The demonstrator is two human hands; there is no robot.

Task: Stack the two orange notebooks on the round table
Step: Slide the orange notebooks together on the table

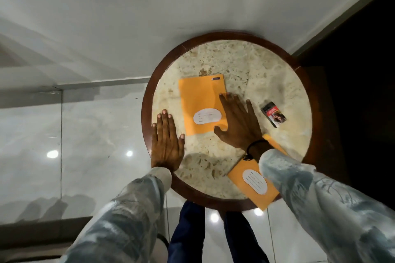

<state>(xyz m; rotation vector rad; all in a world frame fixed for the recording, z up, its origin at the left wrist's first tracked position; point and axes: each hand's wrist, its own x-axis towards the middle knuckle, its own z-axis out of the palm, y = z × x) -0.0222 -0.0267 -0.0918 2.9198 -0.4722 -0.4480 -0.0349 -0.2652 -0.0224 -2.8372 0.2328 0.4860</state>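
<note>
Round table (pixel 277 74), viewed from above. The far orange notebook (pixel 198 100) lay near the centre, long axis pointing away from the person; its white oval label (pixel 207 118) was illegible. The near orange notebook (pixel 250 188) lay diagonally, overhanging the rim. Left hand (pixel 166 145) lay flat, fingers extended; right hand (pixel 239 121), fingers spread, pressed the far notebook's right edge. A small card's (pixel 273 114) print was unreadable.

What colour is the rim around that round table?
The rim of the round table is dark reddish-brown wood, framing a cream, mottled stone top. The head view, the only one, shows it.
</note>
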